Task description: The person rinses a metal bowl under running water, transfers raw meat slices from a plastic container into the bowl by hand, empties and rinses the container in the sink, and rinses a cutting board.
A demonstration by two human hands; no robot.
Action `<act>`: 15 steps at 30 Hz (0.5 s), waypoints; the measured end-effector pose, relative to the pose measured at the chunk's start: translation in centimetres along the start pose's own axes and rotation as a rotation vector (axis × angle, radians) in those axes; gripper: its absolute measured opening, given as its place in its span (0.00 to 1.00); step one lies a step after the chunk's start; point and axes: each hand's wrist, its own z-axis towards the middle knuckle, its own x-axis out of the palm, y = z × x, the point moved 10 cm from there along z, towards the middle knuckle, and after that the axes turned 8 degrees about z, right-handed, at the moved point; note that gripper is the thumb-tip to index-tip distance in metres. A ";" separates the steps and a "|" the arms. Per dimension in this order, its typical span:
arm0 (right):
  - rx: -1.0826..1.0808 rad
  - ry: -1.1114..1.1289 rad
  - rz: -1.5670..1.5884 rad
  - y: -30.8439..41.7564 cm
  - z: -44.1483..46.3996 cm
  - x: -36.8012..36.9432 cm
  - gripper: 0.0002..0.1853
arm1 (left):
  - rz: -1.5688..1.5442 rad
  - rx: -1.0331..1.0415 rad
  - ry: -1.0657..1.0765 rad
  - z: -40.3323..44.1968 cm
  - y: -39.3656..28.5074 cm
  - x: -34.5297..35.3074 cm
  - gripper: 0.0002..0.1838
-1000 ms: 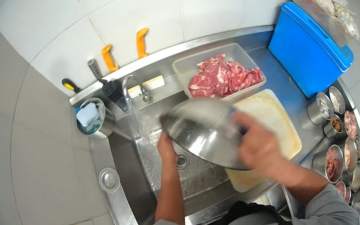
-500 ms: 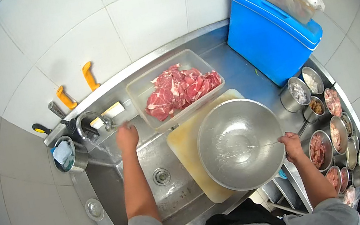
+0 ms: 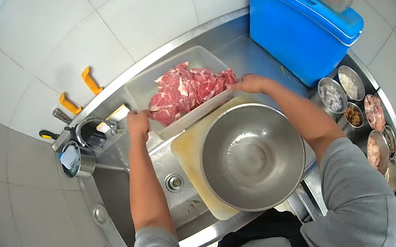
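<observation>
A clear plastic tub (image 3: 199, 55) holds several slices of raw red meat (image 3: 185, 91) behind the sink. My left hand (image 3: 139, 122) is closed on the tub's left end, and my right hand (image 3: 249, 85) grips its right end. Just in front of the tub, a large empty metal bowl (image 3: 253, 158) rests on a yellowish-white cutting board (image 3: 187, 151), covering much of it.
The sink basin (image 3: 191, 208) lies at the left, with a faucet (image 3: 89, 128) and a metal pot (image 3: 84, 161) behind it. A blue cooler (image 3: 297, 28) stands at the back right. Several metal containers of food (image 3: 332, 96) line the right side.
The metal bowl, earlier tilted in my hands, now lies on the board, let go. The faucet's water stream has stopped. Both hands have moved to the tub and taken hold of its ends.
</observation>
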 end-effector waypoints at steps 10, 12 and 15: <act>-0.247 -0.114 -0.146 -13.7 -9.7 -4.3 0.28 | -0.109 -0.066 -0.085 -14.2 5.0 -2.9 0.16; -0.181 -0.156 -0.175 -16.2 -9.2 -6.3 0.28 | -0.250 -0.176 -0.159 -21.3 9.2 -3.7 0.18; -0.119 -0.186 -0.185 -17.2 -8.6 -7.5 0.28 | -0.306 -0.196 -0.235 -27.2 11.7 -4.5 0.21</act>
